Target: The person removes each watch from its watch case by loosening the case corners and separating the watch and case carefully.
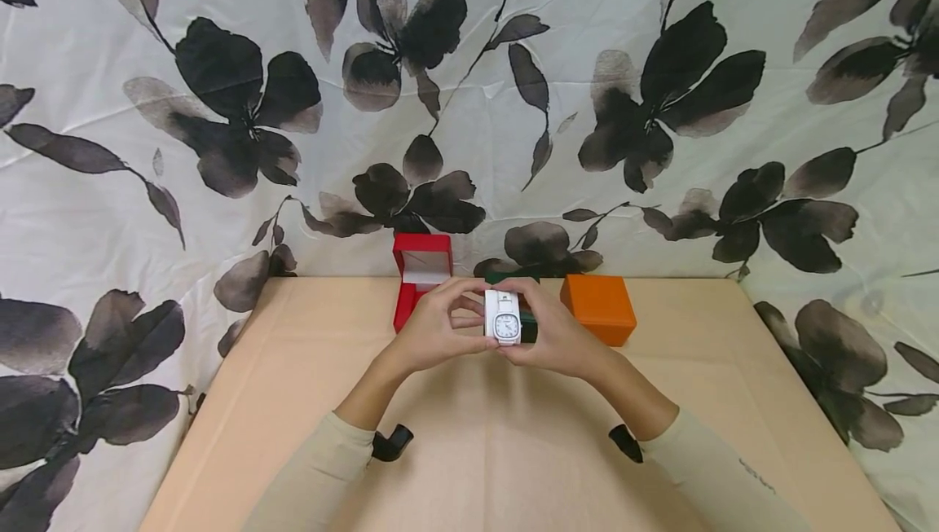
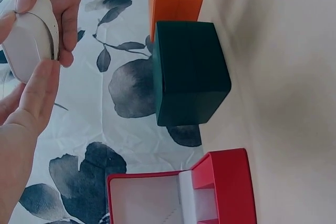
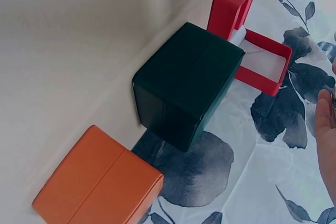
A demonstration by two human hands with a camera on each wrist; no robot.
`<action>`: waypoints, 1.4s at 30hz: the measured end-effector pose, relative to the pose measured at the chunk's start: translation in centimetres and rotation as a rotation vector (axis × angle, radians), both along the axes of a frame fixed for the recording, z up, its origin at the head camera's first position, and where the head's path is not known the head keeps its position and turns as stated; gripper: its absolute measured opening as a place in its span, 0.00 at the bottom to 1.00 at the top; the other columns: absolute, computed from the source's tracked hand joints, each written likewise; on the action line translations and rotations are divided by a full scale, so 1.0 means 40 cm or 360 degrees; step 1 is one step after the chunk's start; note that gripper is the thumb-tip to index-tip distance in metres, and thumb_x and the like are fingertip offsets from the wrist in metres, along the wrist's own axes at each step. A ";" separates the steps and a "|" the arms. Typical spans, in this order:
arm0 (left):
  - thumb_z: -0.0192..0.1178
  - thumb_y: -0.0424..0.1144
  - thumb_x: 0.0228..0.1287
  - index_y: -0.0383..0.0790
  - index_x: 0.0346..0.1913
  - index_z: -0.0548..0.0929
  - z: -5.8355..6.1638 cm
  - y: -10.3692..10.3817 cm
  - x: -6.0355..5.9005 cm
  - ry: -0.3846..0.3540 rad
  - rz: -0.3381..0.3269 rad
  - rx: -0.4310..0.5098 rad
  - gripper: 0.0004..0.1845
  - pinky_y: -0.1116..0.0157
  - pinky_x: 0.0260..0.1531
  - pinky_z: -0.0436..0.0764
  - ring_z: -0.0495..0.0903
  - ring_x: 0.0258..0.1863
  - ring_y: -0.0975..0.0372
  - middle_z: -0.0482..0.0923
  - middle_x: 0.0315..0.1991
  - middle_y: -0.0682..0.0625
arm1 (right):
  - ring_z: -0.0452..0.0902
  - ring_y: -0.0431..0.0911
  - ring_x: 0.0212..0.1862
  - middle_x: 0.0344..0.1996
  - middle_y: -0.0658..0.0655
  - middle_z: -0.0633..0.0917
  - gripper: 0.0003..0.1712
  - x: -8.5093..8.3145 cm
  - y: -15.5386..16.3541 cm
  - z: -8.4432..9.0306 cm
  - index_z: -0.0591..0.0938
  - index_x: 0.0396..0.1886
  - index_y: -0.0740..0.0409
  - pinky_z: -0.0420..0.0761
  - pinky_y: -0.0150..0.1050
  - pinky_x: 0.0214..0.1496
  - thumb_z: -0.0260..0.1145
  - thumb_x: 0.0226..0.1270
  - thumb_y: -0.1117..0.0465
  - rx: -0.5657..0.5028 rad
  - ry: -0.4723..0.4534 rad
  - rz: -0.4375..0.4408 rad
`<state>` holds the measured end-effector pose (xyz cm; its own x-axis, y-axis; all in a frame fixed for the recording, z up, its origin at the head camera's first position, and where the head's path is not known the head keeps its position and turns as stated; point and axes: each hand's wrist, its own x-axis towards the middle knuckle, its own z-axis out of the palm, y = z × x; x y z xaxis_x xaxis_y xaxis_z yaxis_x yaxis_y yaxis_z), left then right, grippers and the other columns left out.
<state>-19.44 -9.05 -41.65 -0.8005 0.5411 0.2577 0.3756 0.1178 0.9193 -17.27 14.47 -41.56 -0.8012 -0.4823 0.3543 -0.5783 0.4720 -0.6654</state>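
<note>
Both hands hold a white wristwatch above the middle of the table, its square dial facing me. My left hand pinches its left side and my right hand grips its right side. In the left wrist view the watch shows as a white curved band between fingers of both hands. Right behind the hands stands a closed dark green box, mostly hidden in the head view. The right wrist view shows the green box and only a fingertip at the right edge.
An open red box with a white lining stands at the back left of the beige table. A closed orange box sits at the back right. A flowered cloth hangs behind and drapes both sides.
</note>
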 end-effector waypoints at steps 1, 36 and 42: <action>0.80 0.35 0.52 0.41 0.66 0.76 0.000 0.000 0.001 -0.0003 0.0002 0.0001 0.37 0.60 0.53 0.87 0.84 0.53 0.54 0.76 0.60 0.47 | 0.76 0.46 0.59 0.65 0.53 0.76 0.52 0.000 0.000 0.000 0.67 0.70 0.54 0.83 0.48 0.65 0.85 0.47 0.61 0.0004 0.0003 -0.0001; 0.80 0.33 0.50 0.36 0.66 0.75 0.012 -0.011 -0.001 0.0052 -0.0030 0.0037 0.38 0.60 0.51 0.87 0.86 0.49 0.54 0.78 0.57 0.45 | 0.77 0.42 0.59 0.64 0.49 0.76 0.50 -0.011 0.008 0.001 0.70 0.67 0.51 0.80 0.35 0.66 0.88 0.44 0.59 -0.0064 -0.0006 0.0043; 0.80 0.33 0.51 0.39 0.66 0.76 0.016 -0.015 -0.001 0.0065 -0.0019 0.0010 0.38 0.62 0.51 0.87 0.85 0.51 0.55 0.77 0.58 0.46 | 0.76 0.43 0.59 0.65 0.51 0.75 0.50 -0.012 0.002 -0.002 0.68 0.69 0.51 0.81 0.38 0.66 0.86 0.48 0.58 -0.0063 0.0015 0.0067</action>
